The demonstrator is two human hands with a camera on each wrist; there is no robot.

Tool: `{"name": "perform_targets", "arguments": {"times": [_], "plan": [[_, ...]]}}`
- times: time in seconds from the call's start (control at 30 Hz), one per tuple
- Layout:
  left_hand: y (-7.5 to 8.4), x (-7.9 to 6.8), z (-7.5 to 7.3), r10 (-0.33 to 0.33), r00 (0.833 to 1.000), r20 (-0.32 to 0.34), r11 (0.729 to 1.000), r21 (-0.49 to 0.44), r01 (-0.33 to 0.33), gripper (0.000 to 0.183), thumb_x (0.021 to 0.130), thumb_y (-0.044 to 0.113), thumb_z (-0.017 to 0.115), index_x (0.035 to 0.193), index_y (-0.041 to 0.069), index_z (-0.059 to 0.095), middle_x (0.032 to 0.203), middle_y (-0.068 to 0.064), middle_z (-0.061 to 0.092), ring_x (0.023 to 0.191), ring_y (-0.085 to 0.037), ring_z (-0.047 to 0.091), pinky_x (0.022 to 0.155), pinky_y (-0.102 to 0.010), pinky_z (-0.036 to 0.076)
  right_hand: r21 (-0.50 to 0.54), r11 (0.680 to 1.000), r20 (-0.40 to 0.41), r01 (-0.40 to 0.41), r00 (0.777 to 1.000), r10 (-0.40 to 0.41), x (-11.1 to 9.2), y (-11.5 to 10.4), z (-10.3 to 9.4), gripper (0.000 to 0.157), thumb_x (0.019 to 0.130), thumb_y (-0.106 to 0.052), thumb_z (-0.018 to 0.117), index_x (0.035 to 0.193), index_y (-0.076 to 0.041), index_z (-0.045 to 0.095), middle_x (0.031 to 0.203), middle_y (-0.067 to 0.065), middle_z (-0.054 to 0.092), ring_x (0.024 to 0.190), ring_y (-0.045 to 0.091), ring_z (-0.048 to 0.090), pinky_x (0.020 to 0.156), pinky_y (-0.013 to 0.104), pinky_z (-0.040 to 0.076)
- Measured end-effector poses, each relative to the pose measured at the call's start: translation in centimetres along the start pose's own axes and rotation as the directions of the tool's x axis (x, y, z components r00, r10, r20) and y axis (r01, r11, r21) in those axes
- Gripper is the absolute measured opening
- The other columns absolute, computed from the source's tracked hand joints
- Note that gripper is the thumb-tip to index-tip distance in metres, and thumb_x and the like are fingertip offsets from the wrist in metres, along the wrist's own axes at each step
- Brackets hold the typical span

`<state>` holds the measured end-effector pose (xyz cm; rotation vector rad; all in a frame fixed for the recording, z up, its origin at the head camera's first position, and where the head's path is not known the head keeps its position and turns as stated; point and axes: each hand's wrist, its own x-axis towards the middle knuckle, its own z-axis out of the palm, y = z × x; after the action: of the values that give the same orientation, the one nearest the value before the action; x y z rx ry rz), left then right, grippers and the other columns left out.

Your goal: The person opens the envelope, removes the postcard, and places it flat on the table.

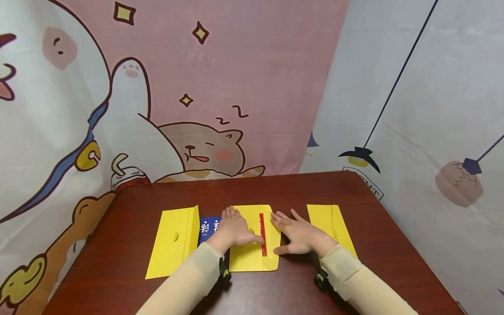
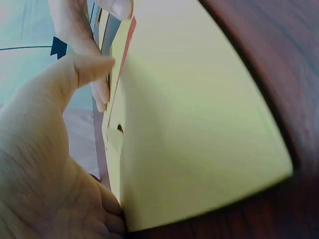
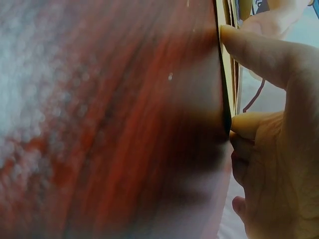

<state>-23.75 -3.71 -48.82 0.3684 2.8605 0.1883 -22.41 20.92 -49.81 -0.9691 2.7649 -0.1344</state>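
A yellow paper envelope (image 1: 252, 261) lies flat at the middle of the table, with a red strip (image 1: 264, 248) along its right part. Over its left part is my left hand (image 1: 235, 229), fingers straight and pointing away, thumb stretched toward the strip. My right hand (image 1: 298, 234) has its fingers spread, with fingertips and thumb at the envelope's right edge. In the right wrist view, the thumb and a finger of the right hand (image 3: 271, 119) touch that thin edge. A blue item with white characters (image 1: 204, 226) lies left of the envelope, partly hidden by my left hand and forearm.
Another yellow envelope (image 1: 169, 245) with a small round tab lies at the left. A third envelope (image 1: 323, 214) sits at the right, partly covered by my right forearm. The dark red-brown tabletop (image 1: 275, 188) ends at a cartoon-printed curtain (image 1: 267, 87).
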Motion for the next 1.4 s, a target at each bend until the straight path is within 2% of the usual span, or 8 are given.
{"name": "perform_targets", "arguments": {"times": [0.23, 0.4, 0.53, 0.83, 0.97, 1.13, 1.23, 1.4], "plan": [[0.9, 0.3, 0.1, -0.073, 0.997, -0.002, 0.997, 0.004, 0.073, 0.134, 0.074, 0.087, 0.065, 0.16, -0.011, 0.032, 0.168, -0.033, 0.022, 0.157, -0.048, 0.018, 0.128, -0.056, 0.013, 0.008, 1.0, -0.008, 0.012, 1.0, -0.012, -0.1, 0.0, -0.1, 0.101, 0.094, -0.07, 0.061, 0.165, -0.004, 0.033, 0.174, 0.009, 0.024, 0.16, 0.027, 0.019, 0.126, 0.063, 0.007], [1.4, 0.7, 0.5, -0.108, 0.994, 0.005, 0.993, 0.049, 0.108, 0.134, 0.074, 0.089, 0.062, 0.16, -0.01, 0.033, 0.168, -0.033, 0.023, 0.157, -0.048, 0.017, 0.127, -0.057, 0.01, 0.008, 1.0, -0.004, 0.006, 1.0, -0.005, 0.0, 0.0, 0.0, 0.101, 0.094, -0.07, 0.062, 0.165, -0.005, 0.033, 0.174, 0.009, 0.024, 0.16, 0.027, 0.018, 0.126, 0.063, 0.006], [1.7, 0.7, 0.4, -0.126, 0.992, 0.019, 0.991, 0.037, 0.125, 0.133, 0.075, 0.087, 0.062, 0.161, -0.01, 0.032, 0.168, -0.033, 0.021, 0.158, -0.048, 0.014, 0.127, -0.058, 0.008, 0.016, 1.0, -0.003, 0.007, 1.0, -0.007, 0.0, -0.1, -0.1, 0.1, 0.094, -0.068, 0.063, 0.165, -0.004, 0.033, 0.174, 0.01, 0.024, 0.16, 0.027, 0.018, 0.126, 0.063, 0.006], [1.7, 0.5, 0.1, -0.136, 0.99, 0.04, 0.99, -0.041, 0.138, 0.134, 0.076, 0.084, 0.064, 0.161, -0.012, 0.026, 0.169, -0.034, 0.017, 0.158, -0.048, 0.013, 0.128, -0.056, 0.009, 0.014, 1.0, -0.01, 0.004, 1.0, -0.004, 0.1, -0.4, 0.0, 0.096, 0.096, -0.063, 0.062, 0.164, -0.002, 0.034, 0.173, 0.013, 0.025, 0.16, 0.028, 0.02, 0.126, 0.062, 0.006], [1.5, 0.5, 0.1, -0.133, 0.99, 0.056, 0.988, -0.077, 0.137, 0.132, 0.078, 0.082, 0.064, 0.162, -0.012, 0.024, 0.17, -0.034, 0.014, 0.158, -0.049, 0.011, 0.128, -0.056, 0.008, 0.008, 1.0, -0.025, 0.001, 1.0, -0.001, 0.1, -0.6, 0.1, 0.097, 0.098, -0.072, 0.053, 0.162, -0.001, 0.038, 0.172, 0.014, 0.027, 0.159, 0.03, 0.023, 0.125, 0.065, 0.008], [1.3, 0.4, -0.1, -0.119, 0.99, 0.069, 0.986, -0.111, 0.127, 0.131, 0.079, 0.08, 0.064, 0.162, -0.012, 0.023, 0.17, -0.034, 0.012, 0.158, -0.05, 0.01, 0.128, -0.057, 0.008, -0.02, 0.999, -0.034, -0.025, 0.999, 0.024, 0.3, -0.9, 0.4, 0.106, 0.095, -0.084, 0.04, 0.162, -0.002, 0.04, 0.171, 0.014, 0.028, 0.159, 0.029, 0.023, 0.125, 0.064, 0.008], [1.2, 0.4, -0.3, -0.114, 0.991, 0.07, 0.987, -0.11, 0.121, 0.131, 0.079, 0.081, 0.064, 0.162, -0.012, 0.024, 0.17, -0.034, 0.013, 0.158, -0.05, 0.011, 0.128, -0.057, 0.009, -0.042, 0.999, -0.051, -0.029, 0.998, 0.027, 0.3, -1.1, 0.6, 0.108, 0.095, -0.086, 0.038, 0.161, -0.001, 0.04, 0.171, 0.015, 0.029, 0.159, 0.031, 0.024, 0.125, 0.065, 0.009], [1.2, 0.4, -0.3, -0.112, 0.991, 0.069, 0.988, -0.099, 0.118, 0.131, 0.078, 0.08, 0.066, 0.162, -0.012, 0.024, 0.17, -0.034, 0.013, 0.158, -0.049, 0.01, 0.128, -0.056, 0.009, -0.072, 0.997, -0.1, -0.009, 0.995, 0.002, 0.5, -1.5, 0.6, 0.11, 0.095, -0.085, 0.041, 0.164, 0.0, 0.033, 0.173, 0.017, 0.02, 0.16, 0.033, 0.018, 0.125, 0.066, 0.006]]}}
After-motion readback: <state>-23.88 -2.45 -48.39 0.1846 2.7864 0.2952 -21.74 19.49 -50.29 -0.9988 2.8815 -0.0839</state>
